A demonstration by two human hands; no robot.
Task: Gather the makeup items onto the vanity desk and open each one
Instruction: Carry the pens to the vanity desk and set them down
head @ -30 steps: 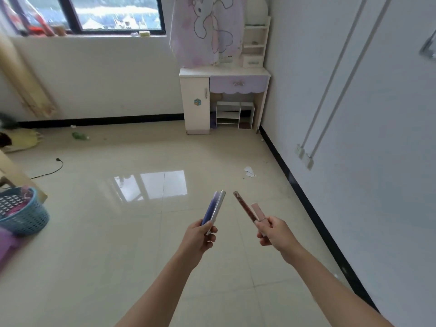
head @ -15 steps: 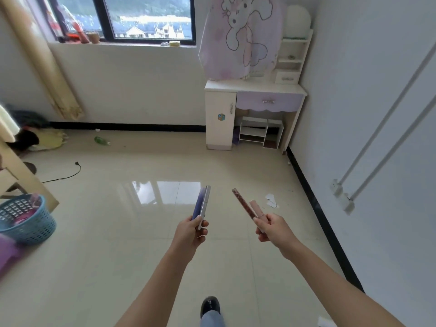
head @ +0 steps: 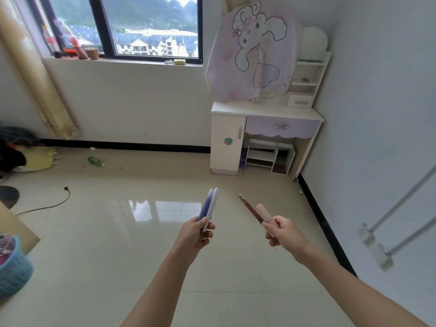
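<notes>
My left hand [head: 197, 234] grips a flat purple and silver makeup compact [head: 210, 207], held on edge and pointing up. My right hand [head: 282, 234] holds two slim makeup items together: a dark red pencil-like stick [head: 250, 207] and a pale pink tube [head: 265, 212], both angled up to the left. Both hands are out in front of me over the tiled floor. The white and lilac vanity desk [head: 266, 112] stands ahead at the far right corner, its mirror covered by a pink rabbit cloth [head: 252, 55].
A white wall [head: 377, 138] with a black skirting runs along my right. A green bottle [head: 95, 161] and a black cable [head: 47, 204] lie on the floor at left. A blue basket [head: 14, 272] sits at the lower left. A small white shelf unit [head: 269, 156] stands under the desk.
The view has moved closer to the vanity desk, which now looks larger and higher in the frame. Both hands keep their grip on the same items.
</notes>
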